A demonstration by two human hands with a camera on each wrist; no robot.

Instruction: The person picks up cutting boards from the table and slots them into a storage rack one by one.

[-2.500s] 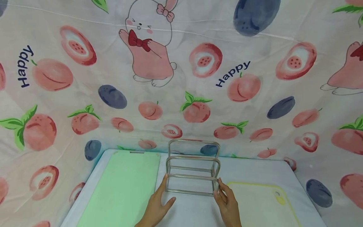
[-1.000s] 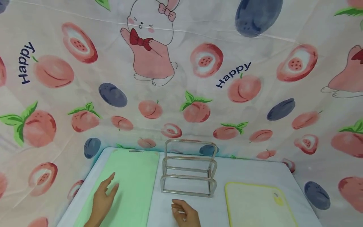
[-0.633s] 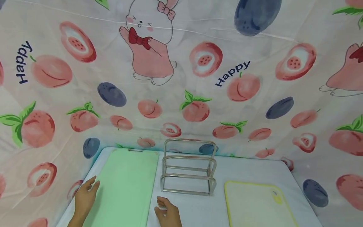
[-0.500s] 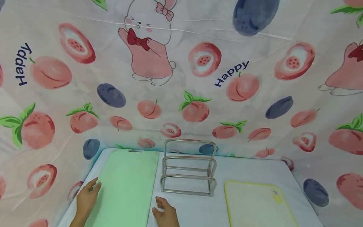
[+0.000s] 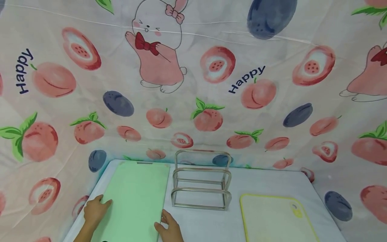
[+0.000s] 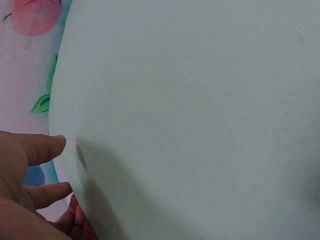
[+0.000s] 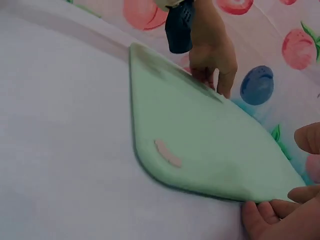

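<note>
A long light-green cutting board [image 5: 136, 198] lies at the left of the white-covered table, with a slot near its far end. My left hand [image 5: 95, 210] is at its left edge, fingertips at the rim and thumb spread over the top. In the left wrist view, the thumb [image 6: 47, 147] stands apart from the board's surface. At the opposite long edge is my right hand [image 5: 170, 228]; the right wrist view has its fingers [image 7: 256, 217] touching the rim, while the thumb is raised clear. Neither hand is closed round the board.
A metal wire rack [image 5: 201, 190] stands behind and right of my right hand. Farther right lies a pale cutting board with a yellow rim [image 5: 278, 215] and a hanging hole. Fruit-printed cloth [image 5: 187, 101] rises at the back and along both sides.
Both hands have left the metal rack and moved left to the green board. In the last half second they have come to its two long edges. The rack sits slightly farther left in view.
</note>
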